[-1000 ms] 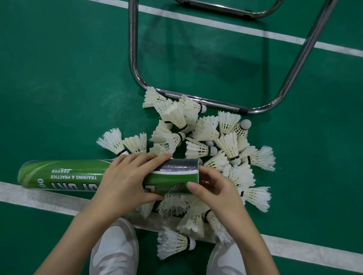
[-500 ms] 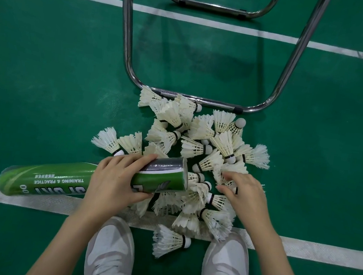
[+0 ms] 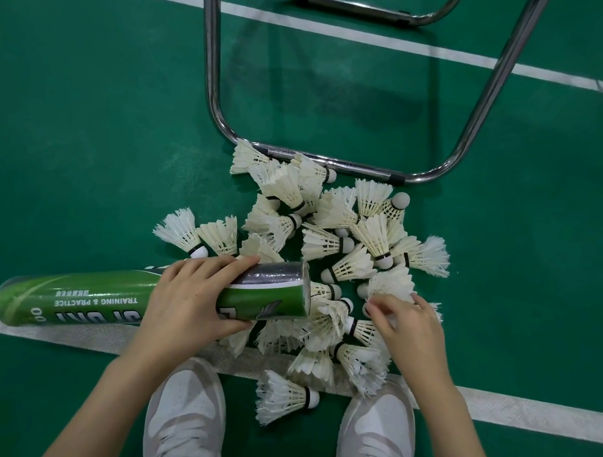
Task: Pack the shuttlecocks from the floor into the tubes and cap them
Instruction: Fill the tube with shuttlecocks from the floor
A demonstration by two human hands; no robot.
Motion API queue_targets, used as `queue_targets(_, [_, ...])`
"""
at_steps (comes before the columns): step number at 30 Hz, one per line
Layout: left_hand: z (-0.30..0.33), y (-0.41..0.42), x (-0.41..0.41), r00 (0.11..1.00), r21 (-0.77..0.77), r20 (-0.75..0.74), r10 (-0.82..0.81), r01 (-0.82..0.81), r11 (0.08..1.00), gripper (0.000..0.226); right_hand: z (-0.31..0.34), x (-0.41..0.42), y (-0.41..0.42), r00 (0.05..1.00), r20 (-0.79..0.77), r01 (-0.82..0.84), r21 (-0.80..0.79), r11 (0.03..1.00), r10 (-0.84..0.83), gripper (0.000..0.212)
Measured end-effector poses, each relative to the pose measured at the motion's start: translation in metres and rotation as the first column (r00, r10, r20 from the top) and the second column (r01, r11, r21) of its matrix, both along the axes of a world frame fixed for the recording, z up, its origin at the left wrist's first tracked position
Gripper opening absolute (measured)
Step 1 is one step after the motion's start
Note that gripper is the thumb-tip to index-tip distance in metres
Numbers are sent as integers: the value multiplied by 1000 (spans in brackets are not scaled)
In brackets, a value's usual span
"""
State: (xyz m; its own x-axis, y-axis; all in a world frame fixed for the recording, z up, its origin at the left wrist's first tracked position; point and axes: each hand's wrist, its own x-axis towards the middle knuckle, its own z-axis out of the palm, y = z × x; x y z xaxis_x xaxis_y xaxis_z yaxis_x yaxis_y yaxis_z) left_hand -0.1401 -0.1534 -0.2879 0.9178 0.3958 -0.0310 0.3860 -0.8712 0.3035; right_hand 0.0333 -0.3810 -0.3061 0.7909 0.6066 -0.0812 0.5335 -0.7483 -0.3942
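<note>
Two white shoes stand on the line, one shuttlecock between them. The right hand, at the tube mouth a second ago, has moved into the pile, fingers curled on a shuttlecock; whether it grips yet I cannot tell. The next pick has likely begun. The left hand still grips the tube, tilted over the floor. Beyond, a chair frame touches the pile's far edge, crowding those shuttlecocks.

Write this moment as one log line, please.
left hand: grips tube | right hand: reaching into shuttlecocks | tube: uncapped | pile: on floor
</note>
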Motion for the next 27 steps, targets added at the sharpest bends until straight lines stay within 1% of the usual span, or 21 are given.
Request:
queue_targets(3, [0,-1,-1,1000,7,11,-4,4,1000,89,0,1,-1,993,119,5,27,1000,-8,8])
queue_targets(4, [0,-1,-1,1000,10,14,-5,4,1000,89,4,0,-1,993,119,23,48,999,-29,8])
queue_targets(5, [0,-1,-2,1000,13,17,-5,5,1000,89,9,-1,0,995,69,65,74,995,-71,11])
queue_targets(7, [0,-2,-1,1000,21,21,-9,8,1000,90,20,-2,3,980,-102,185,158,970,-171,17])
queue_targets(9, [0,-2,-1,1000,28,17,-13,12,1000,90,29,-4,7,949,-219,280,265,923,-225,19])
queue_targets(11, [1,-3,-1,1000,32,16,-14,13,999,91,40,-8,15,909,-342,363,369,856,-238,15])
queue_targets(13, [1,-3,-1,1000,32,24,-9,8,999,90,52,-16,25,868,-464,405,457,792,-177,13])
queue_targets(14, [1,-3,-1,1000,32,29,-7,6,999,90,57,-21,30,849,-512,410,481,775,-132,13])
queue_targets(18, [3,-6,1,999,35,52,-6,5,999,89,63,-40,46,762,-648,426,485,763,-13,12])
queue_targets(23, [4,-10,4,999,33,46,-16,15,999,89,59,-56,57,644,-760,480,494,725,92,15])
queue_targets(27, [4,-10,3,999,30,47,-18,17,999,90,55,-52,53,596,-793,498,487,717,124,15])
